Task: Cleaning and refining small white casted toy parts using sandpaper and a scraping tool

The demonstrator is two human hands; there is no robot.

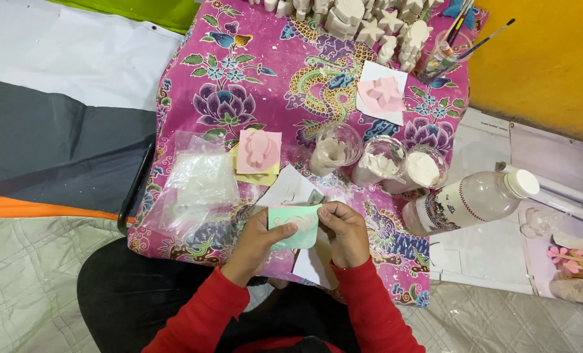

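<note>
Floral cloth point(252, 78), green mould point(296, 225) seemingly pinched between left hand point(255, 238), right hand point(345, 229)

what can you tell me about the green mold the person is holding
The green mold is a pale mint, roughly square slab with rounded corners that looks like soft rubber or silicone. A whitish shaped filling sits in its hollow. It is held flat, face up, just above the pink floral cloth, over a white paper sheet. The left hand grips its left edge and the right hand its right edge, thumbs on top.
</note>
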